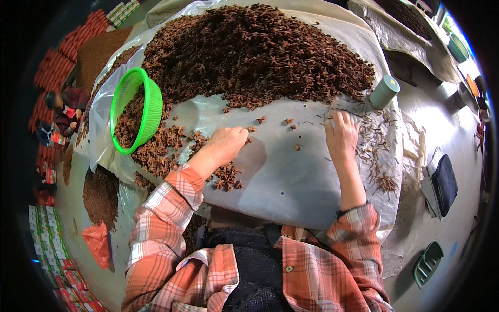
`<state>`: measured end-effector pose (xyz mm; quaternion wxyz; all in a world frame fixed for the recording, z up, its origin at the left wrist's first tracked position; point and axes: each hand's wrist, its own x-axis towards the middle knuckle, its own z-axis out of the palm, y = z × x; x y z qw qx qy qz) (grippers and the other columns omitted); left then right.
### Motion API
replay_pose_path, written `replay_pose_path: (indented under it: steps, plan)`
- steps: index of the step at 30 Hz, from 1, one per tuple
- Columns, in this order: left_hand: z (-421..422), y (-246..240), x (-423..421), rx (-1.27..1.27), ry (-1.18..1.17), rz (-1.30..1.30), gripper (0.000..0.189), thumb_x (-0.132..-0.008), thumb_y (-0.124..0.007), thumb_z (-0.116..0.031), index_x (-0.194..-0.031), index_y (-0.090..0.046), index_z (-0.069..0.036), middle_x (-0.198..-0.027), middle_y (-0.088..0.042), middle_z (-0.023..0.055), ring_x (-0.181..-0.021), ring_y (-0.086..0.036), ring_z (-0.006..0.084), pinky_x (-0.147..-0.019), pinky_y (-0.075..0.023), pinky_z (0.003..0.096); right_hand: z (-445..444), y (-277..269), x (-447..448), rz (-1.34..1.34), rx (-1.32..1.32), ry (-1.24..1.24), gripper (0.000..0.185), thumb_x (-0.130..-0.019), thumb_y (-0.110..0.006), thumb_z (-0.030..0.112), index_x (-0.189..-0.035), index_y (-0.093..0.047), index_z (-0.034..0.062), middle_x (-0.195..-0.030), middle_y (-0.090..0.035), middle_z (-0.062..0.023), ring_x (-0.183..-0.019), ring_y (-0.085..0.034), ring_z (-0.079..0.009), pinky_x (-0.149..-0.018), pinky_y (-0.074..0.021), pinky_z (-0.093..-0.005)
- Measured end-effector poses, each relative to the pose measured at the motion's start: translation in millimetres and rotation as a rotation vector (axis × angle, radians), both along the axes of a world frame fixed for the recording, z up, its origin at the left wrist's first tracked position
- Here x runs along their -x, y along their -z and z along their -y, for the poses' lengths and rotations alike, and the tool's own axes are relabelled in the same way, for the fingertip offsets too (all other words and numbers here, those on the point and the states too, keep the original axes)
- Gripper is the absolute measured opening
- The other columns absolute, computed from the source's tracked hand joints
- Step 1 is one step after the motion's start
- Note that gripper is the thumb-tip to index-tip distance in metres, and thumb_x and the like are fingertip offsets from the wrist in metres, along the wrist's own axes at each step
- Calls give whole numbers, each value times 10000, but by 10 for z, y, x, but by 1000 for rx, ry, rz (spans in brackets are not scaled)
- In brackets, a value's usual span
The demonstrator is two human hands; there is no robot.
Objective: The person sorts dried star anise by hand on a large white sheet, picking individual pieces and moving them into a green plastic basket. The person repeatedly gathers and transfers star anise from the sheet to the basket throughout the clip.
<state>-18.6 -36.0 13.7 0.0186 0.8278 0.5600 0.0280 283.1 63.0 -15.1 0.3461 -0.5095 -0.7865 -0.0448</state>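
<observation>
A large heap of dried star anise (257, 54) covers the far part of the plastic-covered table (288, 210). At the left, a green plastic basket (154, 113) lies tilted on its side with star anise in it and spilled around its mouth. My left hand (230, 144) is low over the sheet beside loose star anise, fingers curled; whether it holds a piece is hidden. My right hand (342, 130) rests near scattered stems (374, 144) at the right, fingers bent down; what lies under them cannot be seen. A grey-green cylindrical container (384, 92) stands beyond it, at the heap's right edge.
Clear plastic sheeting (103, 117) hangs by the basket. On the floor are an orange plastic bag (97, 243), a dark heap (100, 195), a green plastic scoop-like item (427, 263) and a dark cushion-like pad (444, 185). People sit at far left near stacked red packages (58, 66).
</observation>
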Motion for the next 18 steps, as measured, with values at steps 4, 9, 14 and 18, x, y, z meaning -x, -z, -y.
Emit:
replay_pose_path:
  steps: [4,9,14,18]
  plan:
    - [53,30,-57,-51,-44,-140,74,-819,-561,-29,-890,-542,-27,-820,-641,150,-722,-680,319,-597,-555,413,424,222,176,-37,98,-193,280,-787,-700,198,-1039,-628,100,-1008,-616,-104,-970,-591,-282,-849,-448,-404]
    - [103,125,-186,-152,-150,-237,61,-832,-559,-55,-888,-552,-33,-807,-646,142,-693,-689,264,-595,-567,358,795,173,707,112,293,-446,192,-807,-670,175,-981,-668,92,-924,-622,-80,-919,-592,-288,-800,-453,-408]
    - [141,175,-14,-164,-269,-22,59,-860,-535,-49,-908,-552,-19,-780,-629,148,-690,-668,283,-574,-528,365,876,37,774,-229,235,-441,239,-800,-670,116,-1035,-656,72,-959,-650,-100,-930,-611,-303,-816,-460,-400]
    - [58,88,273,-14,-465,1069,71,-943,-532,-62,-968,-594,-39,-727,-614,49,-643,-580,150,-605,-479,255,703,12,558,-394,298,-284,267,-800,-652,71,-1065,-640,42,-1049,-648,-124,-982,-613,-317,-861,-473,-396]
